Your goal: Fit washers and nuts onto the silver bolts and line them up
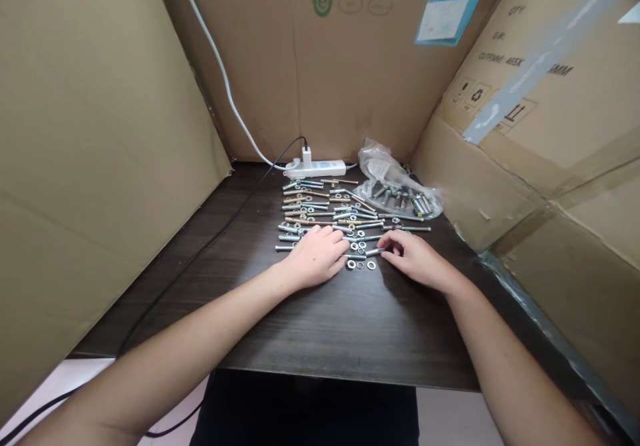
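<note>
Several bolts [320, 207] lie in rows on the dark wooden table [320, 326], with nuts and washers [361, 265] scattered at the near end of the rows. My left hand [316, 256] rests palm down on the table, fingers curled loosely over the near bolts and washers. My right hand [413, 254] is beside it, its fingertips pinching the end of a short bolt [374, 252] that lies on the table. A clear plastic bag [395, 186] with more bolts inside sits at the back right.
Cardboard walls [100, 166] enclose the table on the left, back and right. A white power strip [316, 167] with a white plug lies at the back, a white cable running up the wall and a black cable [200, 253] trailing off the front left.
</note>
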A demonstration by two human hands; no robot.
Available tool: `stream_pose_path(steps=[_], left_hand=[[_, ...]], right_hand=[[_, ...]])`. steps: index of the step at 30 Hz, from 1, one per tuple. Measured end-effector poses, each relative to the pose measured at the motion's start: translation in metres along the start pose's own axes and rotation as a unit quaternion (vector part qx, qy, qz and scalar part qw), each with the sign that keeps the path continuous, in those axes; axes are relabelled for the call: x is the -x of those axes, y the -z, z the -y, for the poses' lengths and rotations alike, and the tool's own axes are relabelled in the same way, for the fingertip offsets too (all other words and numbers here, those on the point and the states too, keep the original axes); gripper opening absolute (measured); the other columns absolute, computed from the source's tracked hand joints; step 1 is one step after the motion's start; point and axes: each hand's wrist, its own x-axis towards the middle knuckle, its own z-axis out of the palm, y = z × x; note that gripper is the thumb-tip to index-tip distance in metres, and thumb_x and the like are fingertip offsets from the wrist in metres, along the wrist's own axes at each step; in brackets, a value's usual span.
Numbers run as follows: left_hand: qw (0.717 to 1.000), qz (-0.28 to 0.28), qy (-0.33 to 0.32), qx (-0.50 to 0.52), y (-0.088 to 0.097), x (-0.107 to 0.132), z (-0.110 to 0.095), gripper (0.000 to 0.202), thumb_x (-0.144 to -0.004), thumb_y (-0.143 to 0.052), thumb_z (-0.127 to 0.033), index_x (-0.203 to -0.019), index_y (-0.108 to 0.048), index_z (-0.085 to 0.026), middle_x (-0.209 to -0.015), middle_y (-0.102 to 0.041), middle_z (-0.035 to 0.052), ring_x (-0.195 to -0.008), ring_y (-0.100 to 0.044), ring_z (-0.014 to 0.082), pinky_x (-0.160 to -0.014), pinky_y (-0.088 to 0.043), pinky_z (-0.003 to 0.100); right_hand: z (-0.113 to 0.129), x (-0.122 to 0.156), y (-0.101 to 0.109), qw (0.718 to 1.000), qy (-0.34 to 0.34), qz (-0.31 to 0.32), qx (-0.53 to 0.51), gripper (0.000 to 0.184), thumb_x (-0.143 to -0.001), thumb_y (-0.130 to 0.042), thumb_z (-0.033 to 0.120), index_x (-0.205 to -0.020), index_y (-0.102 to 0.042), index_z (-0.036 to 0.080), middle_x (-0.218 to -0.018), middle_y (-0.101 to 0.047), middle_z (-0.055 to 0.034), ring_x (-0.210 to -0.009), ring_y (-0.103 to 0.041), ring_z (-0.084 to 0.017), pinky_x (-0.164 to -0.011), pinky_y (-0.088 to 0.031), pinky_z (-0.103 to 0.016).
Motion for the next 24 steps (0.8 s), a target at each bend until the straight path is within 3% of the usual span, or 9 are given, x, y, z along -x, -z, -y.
stream_pose_path(steps=[14, 18, 21, 24], left_hand=[[0.999, -0.026, 0.034, 0.003, -0.008, -0.004, 0.003, 0.022, -0.093, -0.042, -0.032, -0.088, -0.057, -0.017, -0.093, -0.057, 0.0066, -0.084, -0.048, 0.0204, -0.074, -0.033, 0.034], [0.998, -0.034, 0.038, 0.036, -0.001, -0.002, 0.001, 0.021, -0.093, -0.039, -0.030, -0.093, -0.056, -0.017, -0.095, -0.056, 0.0062, -0.085, -0.049, 0.0200, -0.075, -0.035, 0.033], [0.995, -0.052, 0.047, 0.068, 0.006, 0.001, 0.002, 0.020, -0.093, -0.039, -0.028, -0.097, -0.055, -0.017, -0.094, -0.056, 0.0055, -0.087, -0.049, 0.0199, -0.078, -0.036, 0.033], [0.992, -0.061, 0.054, 0.093, 0.010, 0.005, 0.004, 0.017, -0.090, -0.041, -0.024, -0.098, -0.054, -0.017, -0.094, -0.056, 0.0051, -0.087, -0.049, 0.0198, -0.078, -0.036, 0.033]], right_hand=[[0.001, 0.001, 0.002, 0.999, 0.011, -0.031, 0.017, 0.018, -0.079, -0.054, 0.021, -0.094, -0.062, 0.019, -0.086, -0.060, -0.0031, -0.064, -0.050, -0.014, -0.062, -0.043, -0.028], [0.025, 0.013, 0.002, 0.996, 0.029, -0.084, 0.020, 0.017, -0.081, -0.049, 0.017, -0.093, -0.062, 0.020, -0.086, -0.062, -0.0039, -0.072, -0.056, -0.017, -0.066, -0.046, -0.030], [0.051, 0.027, -0.008, 0.994, 0.071, -0.069, 0.046, 0.024, -0.083, -0.045, 0.011, -0.094, -0.063, 0.022, -0.094, -0.064, -0.0045, -0.088, -0.058, -0.020, -0.080, -0.047, -0.034], [0.069, 0.036, -0.020, 0.988, 0.092, -0.058, 0.106, 0.033, -0.083, -0.042, 0.009, -0.105, -0.063, 0.023, -0.100, -0.065, -0.0058, -0.094, -0.057, -0.023, -0.084, -0.047, -0.038]])
